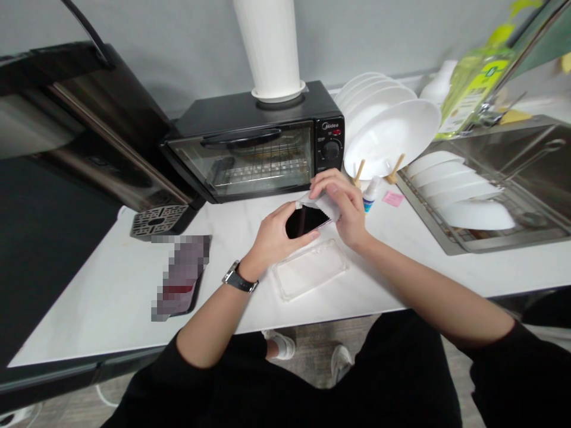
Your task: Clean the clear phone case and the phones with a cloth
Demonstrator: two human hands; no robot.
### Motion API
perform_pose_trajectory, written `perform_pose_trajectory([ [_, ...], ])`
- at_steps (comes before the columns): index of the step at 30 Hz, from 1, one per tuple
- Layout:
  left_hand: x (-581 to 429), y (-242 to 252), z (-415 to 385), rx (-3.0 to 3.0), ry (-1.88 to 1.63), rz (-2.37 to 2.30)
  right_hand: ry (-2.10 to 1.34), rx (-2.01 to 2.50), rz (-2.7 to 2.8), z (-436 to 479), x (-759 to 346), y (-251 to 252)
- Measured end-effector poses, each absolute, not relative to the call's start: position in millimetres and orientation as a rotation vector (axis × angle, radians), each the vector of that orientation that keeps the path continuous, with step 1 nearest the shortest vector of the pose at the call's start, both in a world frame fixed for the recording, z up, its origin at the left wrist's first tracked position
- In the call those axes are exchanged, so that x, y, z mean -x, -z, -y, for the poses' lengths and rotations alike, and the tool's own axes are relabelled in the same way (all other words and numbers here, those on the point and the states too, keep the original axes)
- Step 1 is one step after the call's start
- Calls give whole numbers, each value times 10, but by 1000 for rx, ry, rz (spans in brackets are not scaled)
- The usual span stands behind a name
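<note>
A phone with a dark screen (303,222) is held above the white counter (241,238). My left hand (275,236) grips its left end, thumb along the near edge. Over the phone's right end, my right hand (345,205) holds a pale grey cloth (328,205) with a jagged edge against the screen. Just below both hands a clear phone case (310,269) lies on the counter. Behind my right hand stands a small spray bottle (370,195) with a blue label, and a pink packet (393,198) lies to its right.
A black toaster oven (259,148) carries a white container (272,47). White plates (392,137) stand in a rack beside it. At right are bowls (477,215) in a sink (535,172). A coffee machine (102,137) and another phone (182,276), its screen pixelated, are at left.
</note>
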State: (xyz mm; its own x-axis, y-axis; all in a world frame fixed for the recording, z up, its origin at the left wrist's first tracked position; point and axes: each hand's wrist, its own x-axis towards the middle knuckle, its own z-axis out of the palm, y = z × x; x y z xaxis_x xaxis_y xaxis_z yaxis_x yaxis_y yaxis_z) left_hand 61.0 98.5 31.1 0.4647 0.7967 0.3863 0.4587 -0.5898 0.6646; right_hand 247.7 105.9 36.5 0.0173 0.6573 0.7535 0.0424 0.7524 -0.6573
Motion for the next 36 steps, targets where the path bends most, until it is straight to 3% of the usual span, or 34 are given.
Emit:
perform_pose_trajectory([
  [4, -621, -295, -979, -2248, -1001, -1077, -594, 594, 1490, -1124, -2478, -316],
  [12, -649, -192, -1008, -1857, -968, -971, -409, 620, 1650, -995, -2469, -422],
  [21, -664, -320, -956, -2078, -983, -1068, -542, 615, 1558, -1150, -2521, -364],
  [28, -627, -241, -1040, -1985, -1092, -1250, -324, 677, 1790, -1048, -2449, -367],
  [36, -634, -317, -963, -2436, -953, -1372, -816, 760, 1541, -1271, -2566, -304],
])
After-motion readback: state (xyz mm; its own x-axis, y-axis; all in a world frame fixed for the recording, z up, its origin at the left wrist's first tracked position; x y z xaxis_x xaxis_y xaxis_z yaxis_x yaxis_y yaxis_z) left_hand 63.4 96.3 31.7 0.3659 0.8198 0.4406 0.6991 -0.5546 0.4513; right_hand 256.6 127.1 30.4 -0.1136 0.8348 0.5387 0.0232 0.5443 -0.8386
